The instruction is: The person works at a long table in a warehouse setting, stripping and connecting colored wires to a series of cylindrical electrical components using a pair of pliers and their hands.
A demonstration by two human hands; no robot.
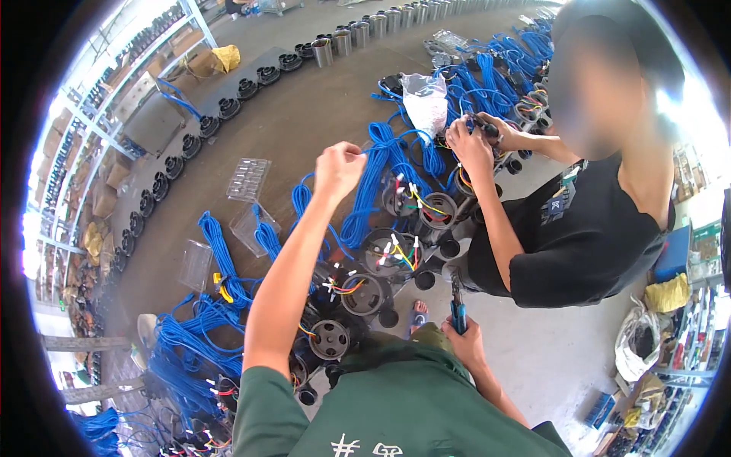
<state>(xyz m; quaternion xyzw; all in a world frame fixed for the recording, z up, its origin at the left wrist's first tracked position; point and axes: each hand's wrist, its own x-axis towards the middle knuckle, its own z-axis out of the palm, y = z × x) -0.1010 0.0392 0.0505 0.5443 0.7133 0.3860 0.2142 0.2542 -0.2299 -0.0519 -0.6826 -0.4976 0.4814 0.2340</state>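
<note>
My left hand (340, 171) is raised over the bench with its fingers pinched together. Anything between those fingertips is too small to make out. Just beyond it lies a tied bundle of blue cable (378, 171). Low at my right side, my right hand (467, 344) grips a pair of pliers (458, 311) with blue and dark handles, jaws pointing away from me. Between my arms, round motor housings (362, 294) stand along the bench edge. Coloured wires (401, 251) with white connectors rise out of several of them.
On the right a co-worker in a black shirt (586, 228) holds a dark hand tool (487, 128) beside a white plastic bag (425, 103). More blue cable coils (221, 255) and clear plastic trays (248, 178) lie on the bench. Metal cylinders (359, 33) line its far edge.
</note>
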